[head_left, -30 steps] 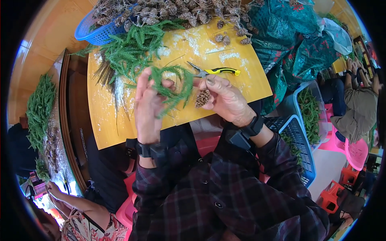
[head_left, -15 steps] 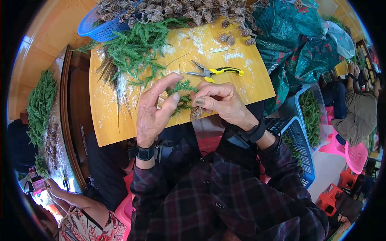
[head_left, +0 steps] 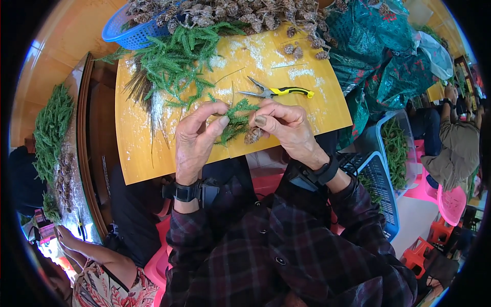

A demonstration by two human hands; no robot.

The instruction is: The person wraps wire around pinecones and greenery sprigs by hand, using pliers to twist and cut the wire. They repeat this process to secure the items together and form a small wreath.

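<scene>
A small green artificial pine sprig (head_left: 236, 122) is held over the near edge of the yellow board. My left hand (head_left: 197, 133) has its thumb and forefinger closed on the sprig's left side. At the other end, my right hand (head_left: 289, 130) pinches the sprig's base between thumb and fingers. A brown pine cone (head_left: 253, 135) hangs just under the right thumb, against the sprig; the join between them is hidden by the fingers. Just beyond both hands lie yellow-and-black long-nose pliers (head_left: 279, 92), their jaws apart.
White flakes dust the yellow board (head_left: 317, 115). Green sprigs (head_left: 179, 61), dark wires (head_left: 138, 89) and heaped pine cones (head_left: 240, 13) lie beyond, beside a blue basket (head_left: 135, 38). Right are a green plastic sack (head_left: 378, 56) and a blue crate (head_left: 386, 204). Another person's arm (head_left: 102, 253) shows lower left.
My left thumb and forefinger have come in from a wider spread and closed on the sprig. The right hand keeps its pinch. The whole view has shifted slightly.
</scene>
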